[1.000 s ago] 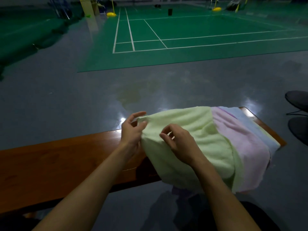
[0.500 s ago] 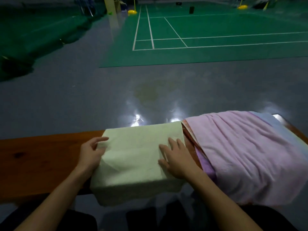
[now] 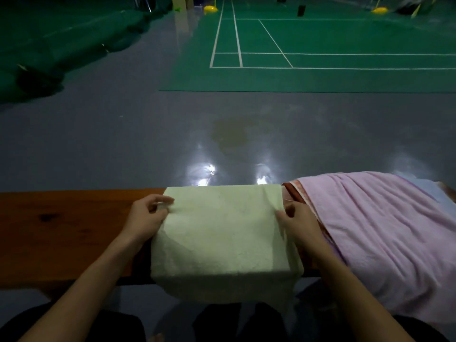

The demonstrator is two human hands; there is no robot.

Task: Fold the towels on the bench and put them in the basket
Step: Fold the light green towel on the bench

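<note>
- The left hand [image 3: 145, 219] pinches the left edge of the pale green towel [image 3: 222, 233], thumb and fingertips nearly closed on a small tuck of cloth; the wooden bench [image 3: 61, 228] lies bare to their left.
- The green towel lies spread between the two hands, its near part hanging over the bench's front edge: judged an early fold, next needing one side carried across.
- The right hand [image 3: 299, 222] grips the towel's right edge with curled fingers; just right of them lies the pink towel [image 3: 385, 223].
- No basket is in view.
</note>
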